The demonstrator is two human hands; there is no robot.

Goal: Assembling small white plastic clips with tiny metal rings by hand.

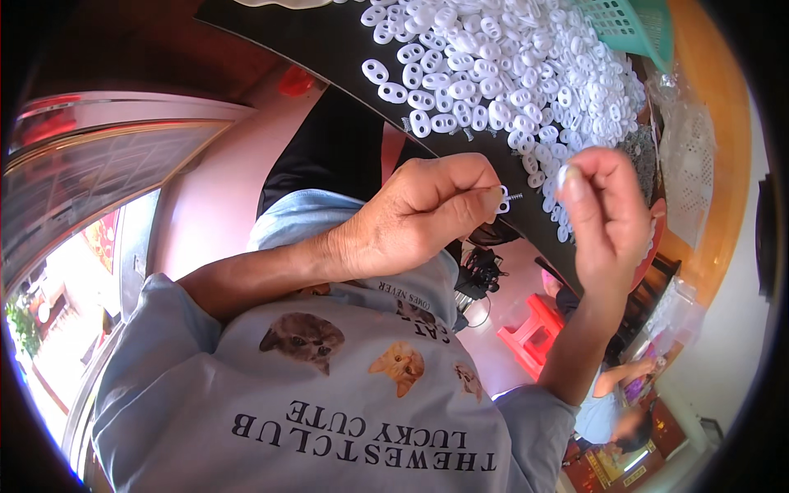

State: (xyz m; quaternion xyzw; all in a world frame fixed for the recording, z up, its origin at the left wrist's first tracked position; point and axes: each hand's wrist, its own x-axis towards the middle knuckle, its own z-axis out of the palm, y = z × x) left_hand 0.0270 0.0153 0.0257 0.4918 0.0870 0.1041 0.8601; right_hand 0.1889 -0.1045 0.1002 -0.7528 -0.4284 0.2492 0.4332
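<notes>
My left hand is closed, thumb and forefinger pinching a small white plastic piece with two holes. A thin, grey, screw-like metal part sticks out of its right side. To the right, my right hand is also closed, with a small white plastic piece between its thumb and fingertips; its holes cannot be made out. Both hands are raised at the near edge of a dark table. Just beyond them spreads a large heap of white two-hole plastic pieces.
A green plastic basket stands at the far right, by a pile of small grey parts. Clear plastic wrapping lies farther right. Below are a red stool and another person at the lower right.
</notes>
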